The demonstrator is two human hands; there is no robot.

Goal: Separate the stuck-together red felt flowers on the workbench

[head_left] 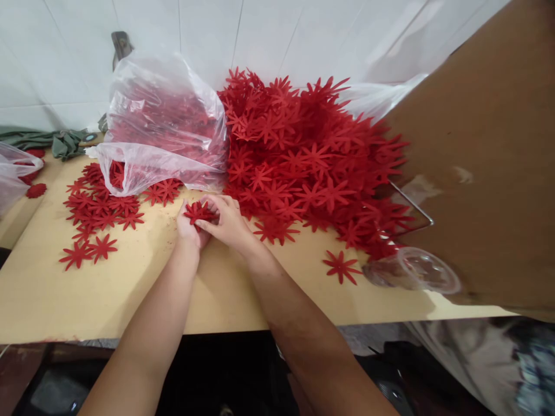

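Observation:
A red star-shaped flower piece (199, 214) with narrow petals sits between my two hands above the table. My left hand (188, 225) cups it from the left and below, fingers curled around it. From the right, my right hand (226, 221) grips its edge, with the thumb laid over the petals. Whether it is one layer or several stacked is hard to make out. Just beyond my hands lies a clear plastic bag (162, 167) full of similar red pieces. A big heap of red flower pieces (299, 156) rises to the right of it.
Loose red flower pieces (104, 214) lie on the left of the yellowish table (130, 294). One single red piece (341, 267) lies near a clear plastic cup (416, 271) tipped on its side. A large brown cardboard box (485, 173) stands at right; dark green cloth (43, 138) lies far left.

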